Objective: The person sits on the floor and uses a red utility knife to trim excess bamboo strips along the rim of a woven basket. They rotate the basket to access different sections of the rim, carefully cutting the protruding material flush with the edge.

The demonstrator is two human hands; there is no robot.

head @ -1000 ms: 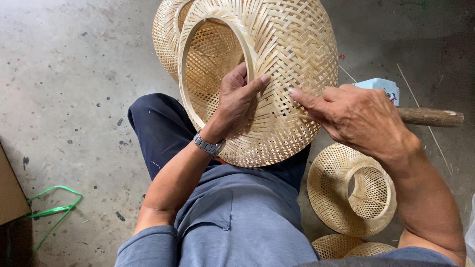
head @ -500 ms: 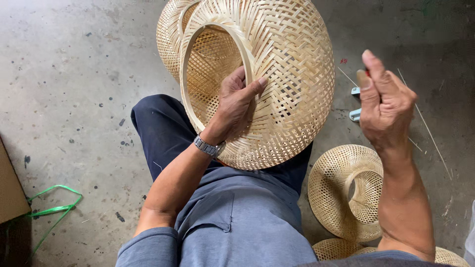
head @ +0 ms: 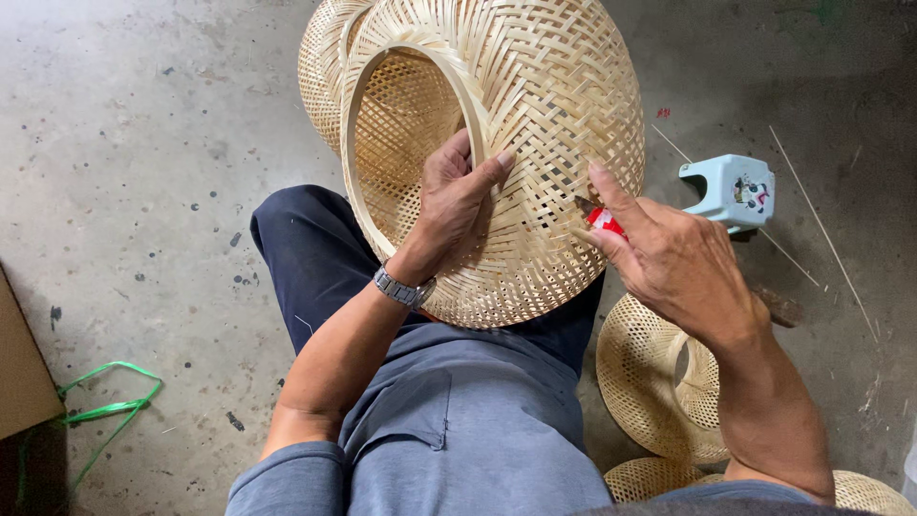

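Bracing woven bamboo basket (head: pixel 516 124) with left hand (head: pixel 458 201) grip closed over rim, right hand (head: pixel 669 253) pinching red-handled tool (head: pixel 602 219) against weave

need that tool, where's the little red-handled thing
In the head view, the red-handled tool is pinched in the right hand, its tip against the woven bamboo basket.

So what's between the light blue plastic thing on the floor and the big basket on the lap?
In the head view, only the right hand with a small red-handled tool, then bare concrete floor.
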